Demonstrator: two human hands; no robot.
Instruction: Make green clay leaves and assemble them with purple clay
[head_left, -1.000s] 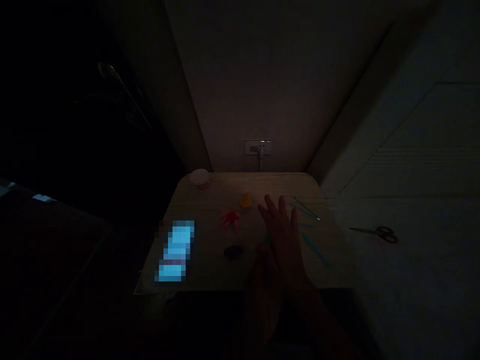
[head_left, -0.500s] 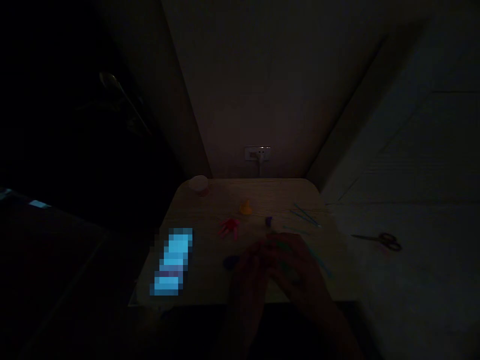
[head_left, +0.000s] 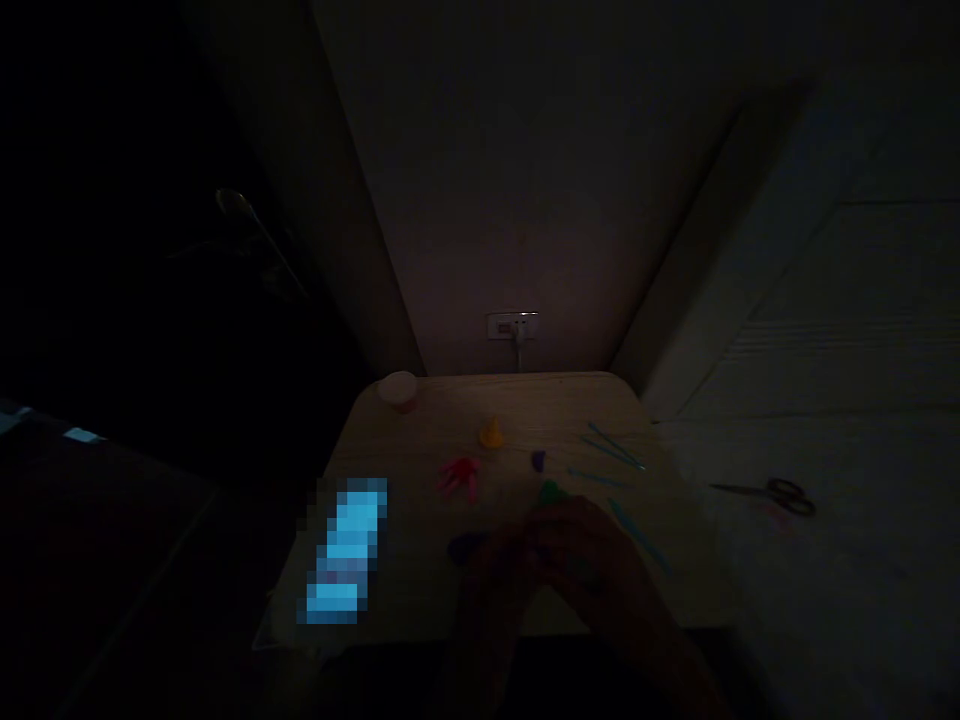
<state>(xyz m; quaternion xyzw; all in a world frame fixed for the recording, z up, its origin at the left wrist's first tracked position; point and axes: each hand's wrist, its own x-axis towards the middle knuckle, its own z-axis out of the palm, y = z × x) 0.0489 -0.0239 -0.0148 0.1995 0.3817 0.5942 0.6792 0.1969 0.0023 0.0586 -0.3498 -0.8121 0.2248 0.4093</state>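
In dim light, my left hand (head_left: 496, 570) and my right hand (head_left: 581, 545) meet over the near part of the small wooden table (head_left: 397, 590). Their fingers are curled together around something small and dark that I cannot make out. Beyond my right hand a green lump (head_left: 553, 492) shows, partly covered by it. A dark blue piece (head_left: 466, 547) lies beside my left hand. Farther back are a red piece with finger-like strands (head_left: 460, 477), an orange cone-like piece (head_left: 491, 433) and a small purple piece (head_left: 538, 460).
A blurred, glowing phone-like screen (head_left: 346, 550) lies at the left. Thin blue sticks (head_left: 613, 446) and a blue tool (head_left: 637, 535) lie right. A round tub (head_left: 398, 391) stands at the back left. Scissors (head_left: 776, 495) rest beyond the right edge; a wall socket (head_left: 513, 326) is behind.
The view has tilted slightly, so the table sits lower. My right hand has drawn in toward my left, its fingers more closed, and more of the green lump shows.
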